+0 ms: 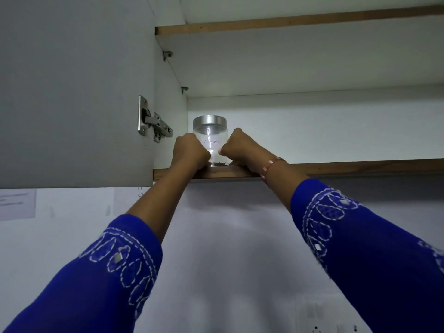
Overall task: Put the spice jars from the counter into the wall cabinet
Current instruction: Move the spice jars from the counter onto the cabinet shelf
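**A:** Head view, looking up into the wall cabinet [312,68], and there's the spice jar [210,140], glass with a steel lid [210,121], sitting on the lower shelf [336,165] tucked into the left corner by the side wall. Hand-written label, looks like "Cloves".

**B:** And both hands on it! Left hand [189,150] wraps the left flank, right hand [236,146] the right, fingers curled round the glass low down. That's a clenched grip from either side, jar grasped between them.

**A:** Base looks to be on the shelf, right near the front edge. Whether it's fully set down, I can't tell from here.

**B:** Handling, then. Hardly anything in it, just a dark layer of cloves at the bottom. I'd call that light.

**A:** Light, but rigid glass. Smooth walls, likely slippery, and a drop from that height would probably shatter it.

**B:** Hence two hands around the body, I reckon. Sensible spot: the waist below the lid, not the lid itself, which might lift off.

**A:** Open door [72,92] on the left, hinge [155,122] close by. Knuckles have little room there.
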